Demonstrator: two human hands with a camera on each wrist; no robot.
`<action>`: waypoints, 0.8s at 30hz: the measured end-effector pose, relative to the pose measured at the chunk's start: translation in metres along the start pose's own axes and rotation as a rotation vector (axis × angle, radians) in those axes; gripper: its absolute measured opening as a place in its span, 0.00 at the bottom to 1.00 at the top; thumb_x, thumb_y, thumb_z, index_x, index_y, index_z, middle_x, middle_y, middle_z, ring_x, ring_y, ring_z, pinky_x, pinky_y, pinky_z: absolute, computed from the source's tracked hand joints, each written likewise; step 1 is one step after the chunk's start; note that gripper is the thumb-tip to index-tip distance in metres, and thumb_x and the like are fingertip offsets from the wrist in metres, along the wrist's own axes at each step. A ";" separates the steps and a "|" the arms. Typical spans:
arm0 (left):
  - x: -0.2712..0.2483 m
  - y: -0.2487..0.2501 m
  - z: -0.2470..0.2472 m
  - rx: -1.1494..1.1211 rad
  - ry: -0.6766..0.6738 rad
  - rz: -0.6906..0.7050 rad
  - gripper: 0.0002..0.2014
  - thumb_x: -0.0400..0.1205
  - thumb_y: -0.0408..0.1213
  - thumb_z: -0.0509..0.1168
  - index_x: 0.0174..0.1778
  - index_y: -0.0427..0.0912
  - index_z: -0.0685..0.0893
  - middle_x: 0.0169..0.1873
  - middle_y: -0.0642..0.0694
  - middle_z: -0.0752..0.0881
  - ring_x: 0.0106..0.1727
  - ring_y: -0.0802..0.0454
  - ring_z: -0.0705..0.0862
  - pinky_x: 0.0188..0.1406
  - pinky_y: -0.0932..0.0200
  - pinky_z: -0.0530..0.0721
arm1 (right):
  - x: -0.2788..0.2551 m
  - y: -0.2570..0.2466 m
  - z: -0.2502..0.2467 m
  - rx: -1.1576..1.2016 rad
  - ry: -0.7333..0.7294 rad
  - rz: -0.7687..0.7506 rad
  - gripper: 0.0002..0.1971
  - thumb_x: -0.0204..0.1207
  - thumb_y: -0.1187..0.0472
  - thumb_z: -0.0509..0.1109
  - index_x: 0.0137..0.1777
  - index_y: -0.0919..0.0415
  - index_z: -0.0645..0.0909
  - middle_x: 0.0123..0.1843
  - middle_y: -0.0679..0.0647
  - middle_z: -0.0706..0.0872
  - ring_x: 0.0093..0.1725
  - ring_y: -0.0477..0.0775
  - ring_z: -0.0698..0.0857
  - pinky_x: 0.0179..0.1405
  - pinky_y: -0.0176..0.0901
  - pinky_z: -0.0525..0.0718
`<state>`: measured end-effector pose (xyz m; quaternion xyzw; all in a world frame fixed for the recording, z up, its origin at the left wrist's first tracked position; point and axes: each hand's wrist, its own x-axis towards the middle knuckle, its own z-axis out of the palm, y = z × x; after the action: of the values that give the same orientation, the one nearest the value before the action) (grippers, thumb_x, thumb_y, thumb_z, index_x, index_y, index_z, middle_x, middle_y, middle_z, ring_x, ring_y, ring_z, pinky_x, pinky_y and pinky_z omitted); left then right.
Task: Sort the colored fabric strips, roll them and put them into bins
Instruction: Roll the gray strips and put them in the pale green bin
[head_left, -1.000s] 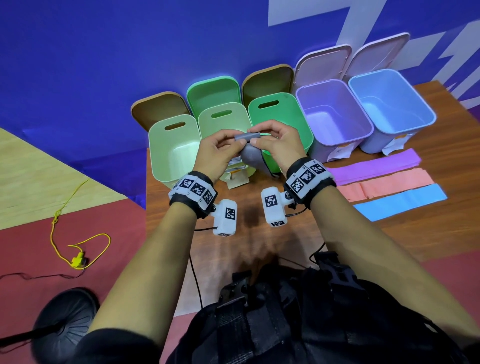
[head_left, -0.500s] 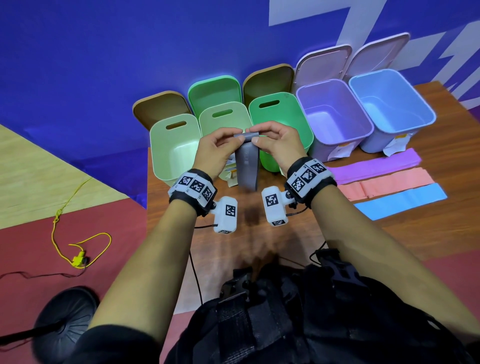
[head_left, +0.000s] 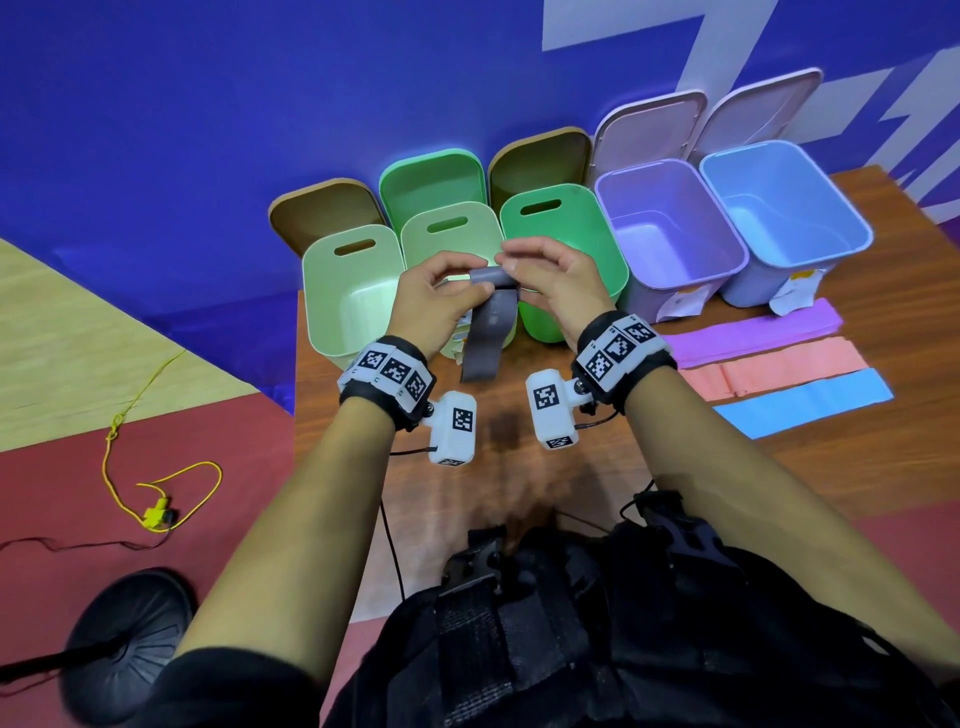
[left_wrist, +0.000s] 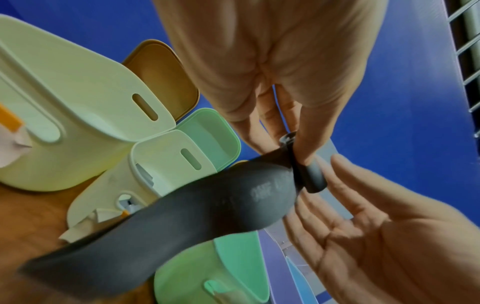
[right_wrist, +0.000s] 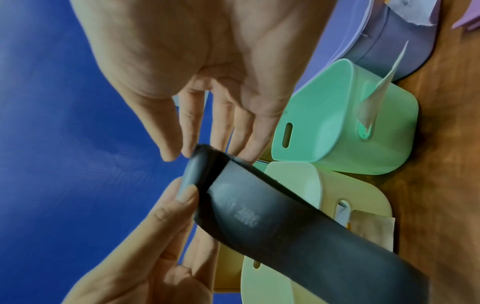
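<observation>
Grey strip (head_left: 491, 332) held in air over the table (head_left: 883, 467), half rolled; left hand (head_left: 431, 301) and right hand (head_left: 558, 286) pinching the roll's ends. Risk: loosened pinch, springy roll unwinding. Green bins (head_left: 566, 249) directly behind; purple strip (head_left: 753, 332), pink, blue lying flat to the right, unobstructed.

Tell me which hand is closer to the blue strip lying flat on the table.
Right. The right hand is up at the grey strip, on the side toward the blue strip. The left hand pinches the roll's other end, farther away.
</observation>
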<state>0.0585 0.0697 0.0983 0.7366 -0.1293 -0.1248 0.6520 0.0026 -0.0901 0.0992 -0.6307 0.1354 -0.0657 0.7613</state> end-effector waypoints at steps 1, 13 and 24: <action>-0.001 0.001 0.000 -0.011 -0.008 0.006 0.11 0.75 0.23 0.75 0.50 0.40 0.88 0.46 0.44 0.90 0.44 0.50 0.90 0.46 0.59 0.85 | 0.000 0.000 0.001 -0.009 0.009 0.013 0.09 0.80 0.66 0.73 0.58 0.60 0.87 0.54 0.60 0.90 0.51 0.47 0.88 0.53 0.39 0.87; -0.001 -0.004 0.003 -0.015 -0.045 -0.056 0.05 0.80 0.35 0.71 0.50 0.43 0.87 0.46 0.40 0.90 0.49 0.50 0.88 0.57 0.48 0.88 | 0.005 0.007 -0.002 -0.120 0.032 -0.076 0.10 0.72 0.72 0.78 0.48 0.56 0.89 0.47 0.59 0.92 0.48 0.51 0.90 0.57 0.43 0.87; 0.001 -0.002 0.003 -0.015 -0.069 -0.001 0.14 0.76 0.23 0.71 0.57 0.37 0.86 0.51 0.42 0.89 0.49 0.55 0.87 0.53 0.61 0.84 | 0.009 0.010 -0.002 -0.111 0.065 -0.055 0.08 0.74 0.67 0.78 0.49 0.55 0.89 0.44 0.54 0.91 0.45 0.47 0.89 0.49 0.40 0.85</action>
<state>0.0587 0.0672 0.0962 0.7271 -0.1505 -0.1513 0.6526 0.0101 -0.0927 0.0881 -0.6729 0.1460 -0.0993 0.7184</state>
